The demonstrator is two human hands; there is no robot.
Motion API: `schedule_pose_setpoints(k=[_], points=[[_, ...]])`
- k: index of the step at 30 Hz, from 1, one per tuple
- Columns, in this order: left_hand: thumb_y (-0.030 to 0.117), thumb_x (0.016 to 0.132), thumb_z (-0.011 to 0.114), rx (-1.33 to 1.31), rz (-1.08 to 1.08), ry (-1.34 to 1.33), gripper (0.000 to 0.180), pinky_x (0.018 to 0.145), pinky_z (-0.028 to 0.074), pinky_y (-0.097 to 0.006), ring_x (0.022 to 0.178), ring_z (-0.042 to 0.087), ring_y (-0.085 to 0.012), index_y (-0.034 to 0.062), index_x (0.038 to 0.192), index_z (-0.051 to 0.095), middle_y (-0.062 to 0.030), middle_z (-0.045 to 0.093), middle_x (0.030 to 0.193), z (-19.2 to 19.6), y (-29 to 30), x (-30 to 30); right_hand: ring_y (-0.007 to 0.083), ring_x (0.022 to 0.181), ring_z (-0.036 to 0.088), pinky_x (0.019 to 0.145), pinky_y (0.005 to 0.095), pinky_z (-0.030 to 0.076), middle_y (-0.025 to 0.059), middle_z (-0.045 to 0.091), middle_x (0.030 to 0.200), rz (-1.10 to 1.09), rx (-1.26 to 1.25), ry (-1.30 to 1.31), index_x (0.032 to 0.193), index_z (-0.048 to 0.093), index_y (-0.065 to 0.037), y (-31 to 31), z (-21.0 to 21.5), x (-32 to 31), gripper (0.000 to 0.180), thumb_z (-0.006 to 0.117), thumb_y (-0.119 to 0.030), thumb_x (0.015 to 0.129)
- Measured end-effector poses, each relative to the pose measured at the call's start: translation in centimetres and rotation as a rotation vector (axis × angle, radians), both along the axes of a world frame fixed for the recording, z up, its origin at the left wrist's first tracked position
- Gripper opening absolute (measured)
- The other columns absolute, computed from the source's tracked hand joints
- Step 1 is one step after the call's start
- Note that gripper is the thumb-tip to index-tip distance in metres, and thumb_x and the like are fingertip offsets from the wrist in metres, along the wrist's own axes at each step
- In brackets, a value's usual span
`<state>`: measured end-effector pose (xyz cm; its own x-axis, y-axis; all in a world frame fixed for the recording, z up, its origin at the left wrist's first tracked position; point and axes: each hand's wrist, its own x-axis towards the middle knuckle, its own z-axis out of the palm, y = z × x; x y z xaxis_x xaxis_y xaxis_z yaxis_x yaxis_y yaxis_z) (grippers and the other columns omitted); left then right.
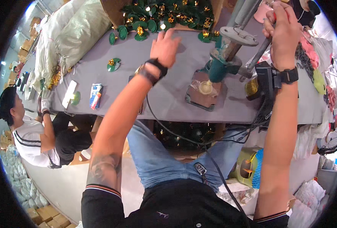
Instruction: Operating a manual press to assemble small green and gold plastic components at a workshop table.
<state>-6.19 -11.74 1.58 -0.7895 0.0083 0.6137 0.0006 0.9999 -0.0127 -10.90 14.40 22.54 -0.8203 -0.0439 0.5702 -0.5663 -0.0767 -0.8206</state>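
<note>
Right hand (284, 36): clenched round the red-tipped lever handle (260, 53) of the hand press (223, 62), high at the right of the bench
Left hand (164, 47): released, fingers spread, palm down, holding nothing, hovering over the grey table (100, 68)
Near: a phone-like device (265, 81) strapped by the right wrist, its black cable (183, 138) looping down past the table edge
Press: teal body on a brown base plate (204, 95), a pale round piece (205, 88) lying under the ram
Lever axis: ran slanting from the press body up and right to the right fist
Key relation: the heap of green and gold ornaments (164, 17) lay straight beyond the left fingertips, near but apart; the left hand was much the nearer of the two
Loose pieces: one green and gold piece (113, 64) lay left of the left hand
Far left: another person (31, 133) sat at the table end beside big sacks (73, 34)
</note>
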Motion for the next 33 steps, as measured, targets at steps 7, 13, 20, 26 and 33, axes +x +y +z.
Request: schedule_pose_setpoints(k=[7, 13, 20, 26, 33], points=[[0.004, 0.087, 0.062, 0.137, 0.255, -0.318, 0.012, 0.084, 0.061, -0.047, 0.093, 0.071, -0.0398, 0.0010, 0.086, 0.074, -0.0189, 0.061, 0.130, -6.3, -6.1, -3.7, 0.0024, 0.048, 0.037, 0.041, 0.0208, 0.030, -0.0079, 0.043, 0.068, 0.122, -0.023, -0.027, 0.099, 0.054, -0.014, 0.7, -1.3, -2.4, 0.010, 0.052, -0.022, 0.107], [0.010, 0.083, 0.084, 1.313, -0.415, -0.288, 0.032, 0.095, 0.053, -0.035, 0.110, 0.070, -0.0241, 0.0001, 0.112, 0.074, -0.0146, 0.074, 0.119, -3.5, 5.9, 5.6, 0.0013, 0.048, 0.035, 0.041, 0.0202, 0.028, -0.0088, 0.043, 0.068, 0.140, -0.059, 0.028, 0.099, 0.055, -0.014, 1.4, -1.2, -2.4, 0.013, 0.054, -0.024, 0.107], [0.011, 0.078, 0.086, 0.909, -0.351, -0.149, 0.034, 0.104, 0.049, -0.042, 0.123, 0.061, -0.0332, 0.0024, 0.110, 0.075, -0.0142, 0.073, 0.120, -5.0, 10.8, 7.0, 0.0017, 0.048, 0.035, 0.041, 0.0206, 0.028, -0.0078, 0.044, 0.069, 0.141, -0.024, -0.021, 0.101, 0.056, -0.013, 1.2, -1.1, -1.9, 0.014, 0.055, -0.026, 0.107], [0.014, 0.075, 0.087, 0.832, -0.458, -0.186, 0.032, 0.102, 0.049, -0.042, 0.117, 0.061, -0.0327, 0.0058, 0.104, 0.077, -0.0134, 0.072, 0.119, -4.1, 9.8, 6.7, 0.0018, 0.047, 0.037, 0.041, 0.0196, 0.030, -0.0072, 0.045, 0.070, 0.120, -0.056, 0.092, 0.102, 0.056, -0.012, 1.7, -1.4, -0.8, 0.013, 0.054, -0.024, 0.107], [0.019, 0.074, 0.087, 0.749, -0.407, -0.176, 0.031, 0.100, 0.049, -0.042, 0.114, 0.058, -0.0338, 0.0043, 0.100, 0.076, -0.0143, 0.069, 0.117, -4.7, 10.7, 5.7, 0.0033, 0.048, 0.038, 0.042, 0.0216, 0.032, -0.0066, 0.045, 0.069, 0.146, 0.030, -0.022, 0.105, 0.055, -0.013, 1.7, -0.8, -1.7, 0.014, 0.053, -0.026, 0.108]])
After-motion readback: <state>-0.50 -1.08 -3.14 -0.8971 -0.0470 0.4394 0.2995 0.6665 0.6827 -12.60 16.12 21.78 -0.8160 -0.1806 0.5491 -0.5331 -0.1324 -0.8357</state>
